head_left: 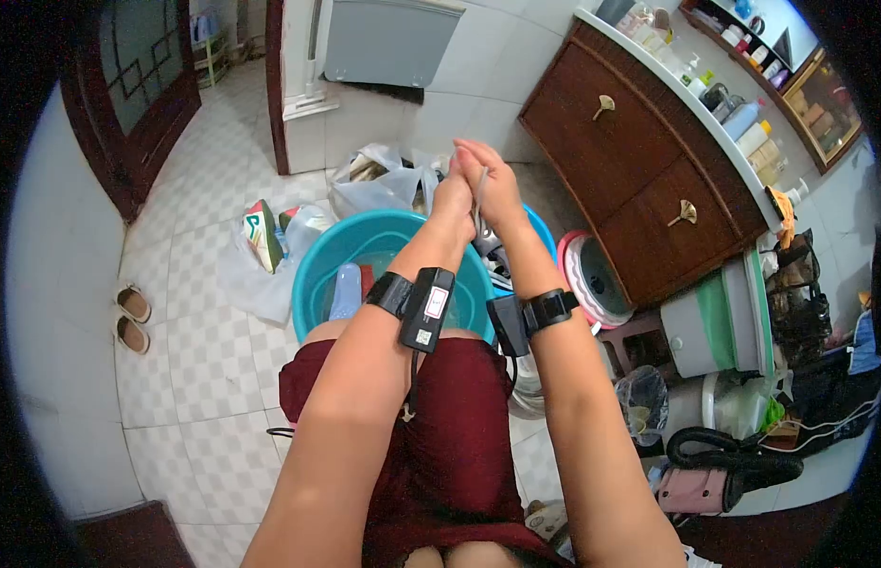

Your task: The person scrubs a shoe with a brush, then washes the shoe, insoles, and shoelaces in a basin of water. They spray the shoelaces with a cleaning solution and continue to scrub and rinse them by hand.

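Note:
Both arms reach forward over a teal basin (313, 260), and the hands meet above its far right rim. My left hand (453, 197) is closed against the other hand, with a thin grey strand hanging between them. My right hand (498, 189) is closed too, its fingers pressed toward the left one. What lies between the palms is hidden. A blue-grey object (347, 292) rests inside the basin beside a small reddish item (367, 280). Black straps with boxes are on both wrists.
Plastic bags (376, 189) lie behind the basin, and a packet (262, 237) on a bag is to its left. At the right stand a blue basin (540, 230), a pink-rimmed basin (594, 279) and a brown cabinet (639, 142). Slippers (133, 319) are at far left.

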Available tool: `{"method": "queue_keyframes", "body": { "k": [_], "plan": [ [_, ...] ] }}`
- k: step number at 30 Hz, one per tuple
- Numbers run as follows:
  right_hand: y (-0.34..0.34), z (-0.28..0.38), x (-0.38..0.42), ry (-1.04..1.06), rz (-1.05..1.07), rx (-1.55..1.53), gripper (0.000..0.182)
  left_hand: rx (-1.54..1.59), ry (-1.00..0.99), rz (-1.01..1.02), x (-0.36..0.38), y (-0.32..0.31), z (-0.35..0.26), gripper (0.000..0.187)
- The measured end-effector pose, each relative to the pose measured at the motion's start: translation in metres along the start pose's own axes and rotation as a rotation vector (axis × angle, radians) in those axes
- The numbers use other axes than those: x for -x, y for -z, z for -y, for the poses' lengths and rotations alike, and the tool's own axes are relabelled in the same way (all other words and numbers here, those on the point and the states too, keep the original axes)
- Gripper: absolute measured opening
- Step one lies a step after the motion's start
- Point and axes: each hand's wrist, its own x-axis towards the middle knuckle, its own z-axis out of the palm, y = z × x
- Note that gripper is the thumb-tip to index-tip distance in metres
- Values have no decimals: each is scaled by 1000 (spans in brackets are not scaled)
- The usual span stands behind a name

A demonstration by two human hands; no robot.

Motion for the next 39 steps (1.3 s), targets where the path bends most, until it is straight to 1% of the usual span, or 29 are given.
{"method": "queue_keyframes", "body": {
  "k": [1,4,5,8,9,12,13,16,17,20,21,24,25,26,28,29,32,33,36,37,39],
  "plan": [
    [5,0,3,-217,49,-197,29,-40,-6,-106,8,-8,-4,50],
    [-20,5,34,-171,-107,-327,27,66,-68,-208,0,-2,-21,50],
    [-30,11,42,145,-254,-141,22,75,-70,-195,4,1,-25,46],
    [-20,22,36,328,-237,53,25,81,-95,-172,-8,8,-20,41],
    [-19,16,30,193,-247,27,28,112,-77,-152,1,0,-19,35],
    [-4,19,10,-157,-278,46,36,-64,-20,-147,13,-12,-7,32],
    [-1,20,9,-159,-323,17,47,-163,16,-262,29,-24,-9,31],
    [12,-4,-2,-473,-339,-385,49,-143,187,-161,15,-14,-5,30],
    [20,-7,0,-457,-330,-455,46,-118,221,-96,12,-14,-6,32],
    [26,-9,-12,-664,-575,-904,42,-26,171,65,-4,3,-8,36],
    [27,-11,-13,-658,-615,-992,43,-72,179,72,9,0,-13,37],
    [12,-42,-13,-408,-587,-745,39,-61,179,331,40,-27,-17,31],
    [12,-46,-11,-415,-421,-469,29,-154,-71,198,31,-25,-1,31],
    [10,-52,-4,-255,-400,-224,27,-214,-151,184,22,-16,2,35],
    [4,-25,20,64,-335,261,24,-331,-314,152,2,-1,1,48],
    [1,-26,25,19,-184,232,40,-311,-372,21,-6,3,1,40],
    [1,-1,49,178,-13,99,50,-114,-244,16,1,5,-21,34],
    [7,5,50,123,104,-59,61,-45,-138,153,-13,17,-24,38],
    [24,18,49,-205,63,-1155,64,13,-65,14,14,-9,-29,41],
    [22,16,41,-284,-92,-1206,56,14,-35,46,9,-6,-27,33],
    [15,19,28,-344,-121,-760,47,-43,-26,105,11,-8,-23,31]
  ]
}}
